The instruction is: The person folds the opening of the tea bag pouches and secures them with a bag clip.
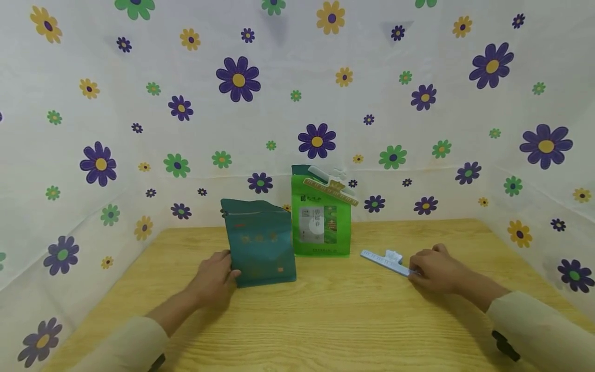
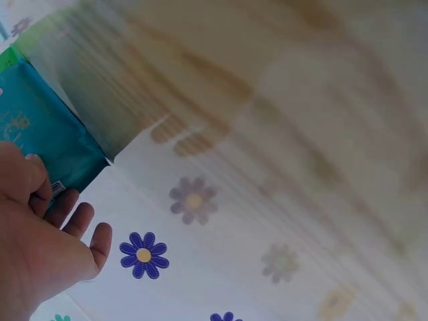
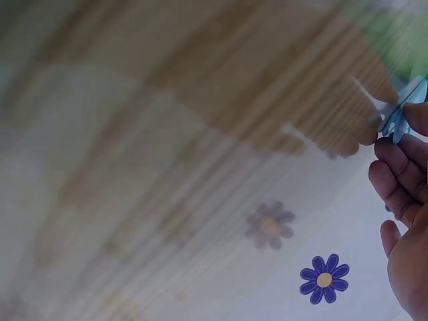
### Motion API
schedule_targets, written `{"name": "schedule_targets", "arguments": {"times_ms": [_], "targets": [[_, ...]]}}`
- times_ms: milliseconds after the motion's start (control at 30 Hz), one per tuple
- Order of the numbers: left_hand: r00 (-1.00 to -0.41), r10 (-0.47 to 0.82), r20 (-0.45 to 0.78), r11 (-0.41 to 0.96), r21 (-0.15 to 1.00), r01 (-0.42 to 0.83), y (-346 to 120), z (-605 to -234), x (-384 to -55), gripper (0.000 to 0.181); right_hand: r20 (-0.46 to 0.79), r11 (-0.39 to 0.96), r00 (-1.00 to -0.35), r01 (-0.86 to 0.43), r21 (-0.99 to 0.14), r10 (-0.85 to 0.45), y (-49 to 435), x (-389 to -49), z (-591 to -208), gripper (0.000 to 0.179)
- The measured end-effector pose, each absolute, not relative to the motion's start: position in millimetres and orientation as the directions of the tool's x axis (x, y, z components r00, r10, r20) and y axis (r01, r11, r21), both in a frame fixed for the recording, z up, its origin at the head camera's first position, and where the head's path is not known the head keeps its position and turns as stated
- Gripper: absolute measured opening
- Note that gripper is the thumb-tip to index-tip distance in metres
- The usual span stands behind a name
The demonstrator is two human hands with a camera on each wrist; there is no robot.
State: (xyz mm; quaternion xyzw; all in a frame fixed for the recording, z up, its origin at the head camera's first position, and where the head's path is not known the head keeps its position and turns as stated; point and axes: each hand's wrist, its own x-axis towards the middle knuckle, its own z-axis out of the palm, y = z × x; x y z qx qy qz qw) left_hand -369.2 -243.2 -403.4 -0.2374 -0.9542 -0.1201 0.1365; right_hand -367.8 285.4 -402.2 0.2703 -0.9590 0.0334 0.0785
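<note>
A dark teal stand-up pouch with faint gold lettering stands upright on the table, left of middle. My left hand grips its lower left edge, thumb on the front and fingers behind. In the left wrist view, the left hand is at the lower corner of the teal pouch. At the right, my right hand pinches the near end of a pale blue sealing clip lying at table level. The right wrist view has the clip between thumb and fingers of the right hand.
Behind the teal pouch stands a bright green tea pouch. A brown-gold sealing clip sits slanted across its top, with a whitish clip just behind. The wooden table meets flower-patterned cloth walls at the back and sides.
</note>
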Motion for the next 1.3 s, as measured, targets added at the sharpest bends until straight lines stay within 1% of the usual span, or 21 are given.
{"name": "schedule_targets", "arguments": {"times_ms": [100, 300, 633, 833, 1000, 1133, 1300], "targets": [[-0.85, 0.427, 0.309, 0.855, 0.167, 0.491, -238.9, -401.8, -367.6, 0.045, 0.178, 0.843, -0.832, -0.538, -0.026, -0.525, 281.2, -366.9, -401.2, 0.012], [-0.854, 0.437, 0.281, 0.852, 0.176, 0.494, -229.4, -398.3, -368.7, 0.044, 0.224, 0.825, -0.803, -0.565, 0.004, -0.552, 274.7, -368.1, -401.9, 0.015], [-0.861, 0.45, 0.235, 0.846, 0.196, 0.496, -207.2, -397.9, -368.0, 0.047, 0.294, 0.848, -0.807, -0.53, 0.022, -0.512, 266.8, -370.6, -401.3, 0.018], [-0.86, 0.461, 0.219, 0.84, 0.205, 0.502, -191.9, -399.1, -367.6, 0.049, 0.302, 0.845, -0.805, -0.535, 0.002, -0.51, 258.5, -371.1, -400.0, 0.014], [-0.862, 0.461, 0.211, 0.839, 0.214, 0.501, -179.1, -399.3, -367.2, 0.049, 0.306, 0.84, -0.805, -0.541, -0.026, -0.509, 251.6, -371.1, -399.1, 0.014], [-0.866, 0.457, 0.205, 0.837, 0.229, 0.496, -169.9, -399.1, -366.0, 0.047, 0.314, 0.83, -0.796, -0.556, -0.043, -0.516, 246.5, -372.2, -398.4, 0.013], [-0.863, 0.468, 0.191, 0.836, 0.221, 0.502, -159.1, -398.9, -365.6, 0.049, 0.335, 0.814, -0.781, -0.578, -0.066, -0.527, 240.3, -373.2, -397.9, 0.012]]}}
